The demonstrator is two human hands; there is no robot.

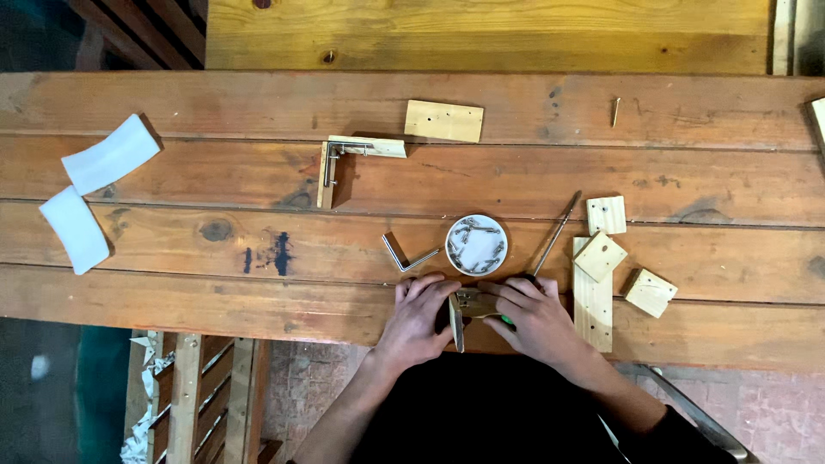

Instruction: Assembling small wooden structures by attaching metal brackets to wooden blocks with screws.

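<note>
My left hand and my right hand meet at the near edge of a wooden plank table. Between them they hold a small wooden corner piece with a metal bracket on it; one thin board stands on edge. Under my right hand shows a screwdriver with a green handle, its metal shaft pointing up and away. A small white dish with several screws lies just beyond my fingers. A loose metal angle bracket rests left of the dish.
Several small wooden squares and a narrow wooden strip lie to the right. A joined wooden corner and a flat block sit farther back. Two curved white pieces lie at the far left. A single screw lies far right.
</note>
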